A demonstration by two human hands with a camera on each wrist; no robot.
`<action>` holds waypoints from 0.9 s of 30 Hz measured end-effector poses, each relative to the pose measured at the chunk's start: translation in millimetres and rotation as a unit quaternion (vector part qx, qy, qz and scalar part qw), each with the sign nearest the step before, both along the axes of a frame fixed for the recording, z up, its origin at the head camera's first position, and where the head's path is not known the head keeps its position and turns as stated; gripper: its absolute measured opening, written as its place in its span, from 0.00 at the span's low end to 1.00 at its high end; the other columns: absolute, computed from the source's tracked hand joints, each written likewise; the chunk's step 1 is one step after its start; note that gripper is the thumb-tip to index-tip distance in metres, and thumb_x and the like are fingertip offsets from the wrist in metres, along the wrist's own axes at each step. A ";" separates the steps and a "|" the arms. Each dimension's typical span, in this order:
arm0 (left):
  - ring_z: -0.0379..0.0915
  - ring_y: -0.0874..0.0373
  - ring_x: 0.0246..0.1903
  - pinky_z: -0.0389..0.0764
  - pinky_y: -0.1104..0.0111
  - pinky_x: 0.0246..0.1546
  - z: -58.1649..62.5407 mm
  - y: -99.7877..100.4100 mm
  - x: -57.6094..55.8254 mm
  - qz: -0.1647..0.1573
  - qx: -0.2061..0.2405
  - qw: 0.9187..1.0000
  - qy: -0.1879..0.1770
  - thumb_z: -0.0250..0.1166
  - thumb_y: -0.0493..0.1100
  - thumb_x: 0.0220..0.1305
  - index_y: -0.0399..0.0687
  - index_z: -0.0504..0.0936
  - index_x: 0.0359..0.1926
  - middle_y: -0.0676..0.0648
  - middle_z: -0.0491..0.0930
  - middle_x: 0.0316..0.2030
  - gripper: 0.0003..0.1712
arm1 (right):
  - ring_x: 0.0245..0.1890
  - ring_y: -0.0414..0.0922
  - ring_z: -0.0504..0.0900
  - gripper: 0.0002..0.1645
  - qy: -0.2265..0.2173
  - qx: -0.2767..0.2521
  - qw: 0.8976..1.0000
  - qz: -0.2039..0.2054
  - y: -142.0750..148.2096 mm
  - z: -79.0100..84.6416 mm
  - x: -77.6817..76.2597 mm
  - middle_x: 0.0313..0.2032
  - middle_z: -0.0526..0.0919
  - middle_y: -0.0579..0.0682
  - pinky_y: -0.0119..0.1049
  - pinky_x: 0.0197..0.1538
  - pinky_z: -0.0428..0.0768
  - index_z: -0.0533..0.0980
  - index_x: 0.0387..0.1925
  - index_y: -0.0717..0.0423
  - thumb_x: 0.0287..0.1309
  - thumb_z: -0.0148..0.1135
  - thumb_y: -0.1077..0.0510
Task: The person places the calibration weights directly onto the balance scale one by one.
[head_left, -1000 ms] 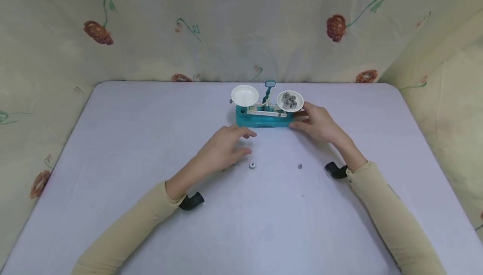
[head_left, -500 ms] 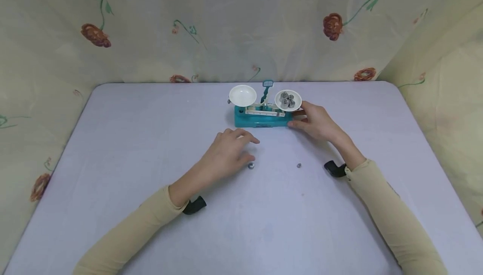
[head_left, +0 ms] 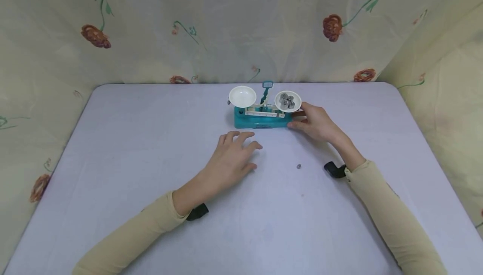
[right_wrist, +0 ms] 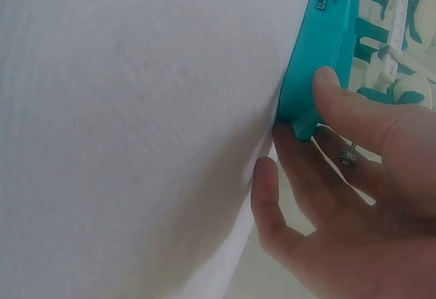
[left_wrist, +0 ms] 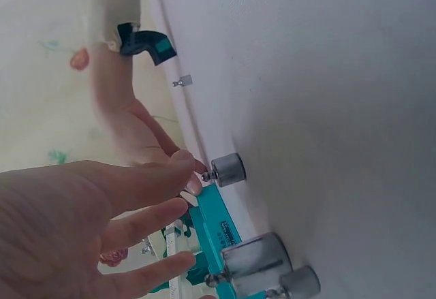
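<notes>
The balance scale (head_left: 260,121) stood near the far edge of the worktop (head_left: 151,141), wide room either side. The right hand (head_left: 318,123) gripped its base. The left hand (head_left: 228,162), fingers loosely parted, had drawn back, hiding metal weights (left_wrist: 257,263) from the head view (one showed beside its thumb earlier). The right pan (head_left: 297,99) held a weight cluster (head_left: 285,102).

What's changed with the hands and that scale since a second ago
The left hand drew back from the scale and slightly right; it now covers a metal weight in the head view. Nothing was visibly grasped or released. The right hand stayed at the scale's right end; the weights in the right pan and the small loose weight stayed put.
</notes>
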State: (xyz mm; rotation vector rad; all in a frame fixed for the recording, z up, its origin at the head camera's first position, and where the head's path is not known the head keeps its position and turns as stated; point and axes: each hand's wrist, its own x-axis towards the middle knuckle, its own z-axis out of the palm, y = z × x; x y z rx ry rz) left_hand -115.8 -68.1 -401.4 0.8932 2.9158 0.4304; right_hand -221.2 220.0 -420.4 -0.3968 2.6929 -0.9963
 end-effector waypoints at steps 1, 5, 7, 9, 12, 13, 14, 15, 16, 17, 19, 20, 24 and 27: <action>0.69 0.33 0.73 0.72 0.40 0.72 0.1 0.7 0.7 0.000 -0.002 1.000 0.000 0.77 0.50 0.68 0.56 0.85 0.63 0.41 0.77 0.73 0.25 | 0.73 0.67 0.76 0.42 0.000 0.001 1.000 0.000 -0.1 0.1 0.2 0.74 0.74 0.69 0.61 0.74 0.78 0.62 0.80 0.64 0.72 0.69 0.61; 0.70 0.33 0.72 0.72 0.40 0.71 0.1 1.9 2.7 -0.006 -0.010 1.000 0.002 0.78 0.48 0.67 0.55 0.87 0.59 0.44 0.81 0.69 0.21 | 0.73 0.67 0.76 0.42 0.000 -0.002 1.000 0.000 0.2 0.3 0.6 0.74 0.74 0.69 0.61 0.74 0.78 0.61 0.80 0.64 0.72 0.69 0.61; 0.72 0.33 0.71 0.73 0.41 0.71 0.2 2.1 3.8 -0.008 -0.016 1.000 0.007 0.78 0.47 0.67 0.55 0.87 0.58 0.45 0.84 0.65 0.19 | 0.74 0.67 0.76 0.42 0.000 -0.002 1.000 0.001 0.4 0.2 0.3 0.74 0.74 0.69 0.60 0.74 0.78 0.61 0.80 0.64 0.72 0.69 0.61; 0.73 0.33 0.71 0.73 0.41 0.71 -0.6 2.1 4.8 -0.011 -0.024 1.000 0.012 0.77 0.46 0.68 0.55 0.87 0.57 0.46 0.86 0.63 0.19 | 0.74 0.67 0.76 0.42 -0.002 -0.002 1.000 0.000 0.4 0.2 0.1 0.73 0.74 0.69 0.60 0.74 0.78 0.61 0.80 0.64 0.73 0.69 0.61; 0.75 0.34 0.69 0.74 0.41 0.70 -2.9 2.7 6.3 -0.013 -0.043 0.999 0.018 0.76 0.46 0.69 0.55 0.88 0.56 0.47 0.88 0.60 0.17 | 0.74 0.67 0.75 0.42 -0.006 0.001 1.000 -0.001 -0.4 0.8 0.0 0.73 0.74 0.70 0.60 0.74 0.77 0.61 0.80 0.64 0.73 0.68 0.61; 0.76 0.33 0.69 0.74 0.41 0.70 -4.0 3.0 6.7 -0.013 -0.048 0.999 0.020 0.76 0.46 0.69 0.54 0.88 0.56 0.47 0.89 0.59 0.16 | 0.74 0.67 0.75 0.42 -0.008 0.002 1.000 -0.002 -0.7 0.9 0.0 0.73 0.74 0.70 0.60 0.74 0.77 0.61 0.80 0.64 0.73 0.68 0.60; 0.76 0.33 0.68 0.74 0.41 0.70 -5.2 3.2 7.2 -0.014 -0.052 0.998 0.022 0.76 0.46 0.69 0.54 0.88 0.55 0.47 0.89 0.58 0.15 | 0.74 0.67 0.75 0.42 -0.009 0.003 1.000 -0.002 -1.0 1.0 0.0 0.73 0.74 0.70 0.60 0.74 0.77 0.61 0.80 0.64 0.73 0.68 0.60; 0.77 0.34 0.68 0.74 0.42 0.70 -6.4 3.5 7.6 -0.015 -0.056 0.998 0.027 0.76 0.46 0.69 0.54 0.88 0.54 0.47 0.90 0.56 0.14 | 0.74 0.67 0.75 0.42 -0.009 0.004 1.000 -0.002 -1.2 1.0 0.0 0.73 0.74 0.70 0.60 0.74 0.77 0.61 0.80 0.65 0.74 0.68 0.60; 0.78 0.34 0.67 0.74 0.42 0.69 -7.7 3.7 8.0 -0.016 -0.059 0.998 0.031 0.76 0.45 0.69 0.54 0.89 0.53 0.47 0.91 0.55 0.14 | 0.74 0.67 0.75 0.42 -0.009 0.005 1.000 -0.002 -1.3 0.9 0.0 0.73 0.74 0.70 0.60 0.74 0.77 0.61 0.80 0.65 0.74 0.68 0.60; 0.78 0.34 0.66 0.75 0.42 0.68 -8.9 3.9 8.5 -0.017 -0.061 0.997 0.039 0.77 0.45 0.68 0.54 0.89 0.52 0.48 0.91 0.53 0.13 | 0.74 0.66 0.75 0.42 -0.008 0.006 1.000 -0.002 -1.3 0.9 0.1 0.73 0.74 0.70 0.60 0.74 0.78 0.61 0.80 0.65 0.74 0.68 0.60; 0.80 0.35 0.65 0.75 0.42 0.68 -11.0 4.2 9.3 -0.022 -0.061 0.996 0.052 0.78 0.44 0.67 0.54 0.89 0.49 0.49 0.92 0.49 0.12 | 0.74 0.66 0.76 0.41 -0.007 0.007 1.000 -0.001 -1.2 0.8 0.1 0.73 0.74 0.70 0.60 0.74 0.78 0.61 0.80 0.65 0.74 0.68 0.60; 0.80 0.35 0.64 0.75 0.42 0.68 -11.9 4.4 9.8 -0.024 -0.062 0.996 0.059 0.77 0.42 0.67 0.54 0.89 0.47 0.50 0.92 0.47 0.09 | 0.74 0.67 0.76 0.41 -0.007 0.007 1.000 -0.001 -1.0 0.8 0.1 0.73 0.74 0.70 0.60 0.74 0.78 0.61 0.80 0.65 0.74 0.68 0.60; 0.80 0.35 0.63 0.75 0.41 0.68 -13.6 5.3 11.2 -0.029 -0.066 0.994 0.079 0.75 0.36 0.68 0.54 0.88 0.41 0.51 0.91 0.40 0.07 | 0.73 0.67 0.76 0.42 -0.005 0.007 1.000 -0.001 -0.7 0.8 0.3 0.73 0.74 0.70 0.60 0.73 0.78 0.61 0.80 0.64 0.73 0.68 0.60; 0.80 0.37 0.62 0.75 0.41 0.68 -13.9 6.5 11.7 -0.029 -0.074 0.993 0.089 0.74 0.34 0.67 0.54 0.87 0.39 0.51 0.90 0.37 0.08 | 0.73 0.67 0.76 0.42 -0.001 0.005 1.000 0.002 -0.8 0.7 0.0 0.73 0.74 0.70 0.61 0.73 0.78 0.61 0.80 0.64 0.73 0.68 0.60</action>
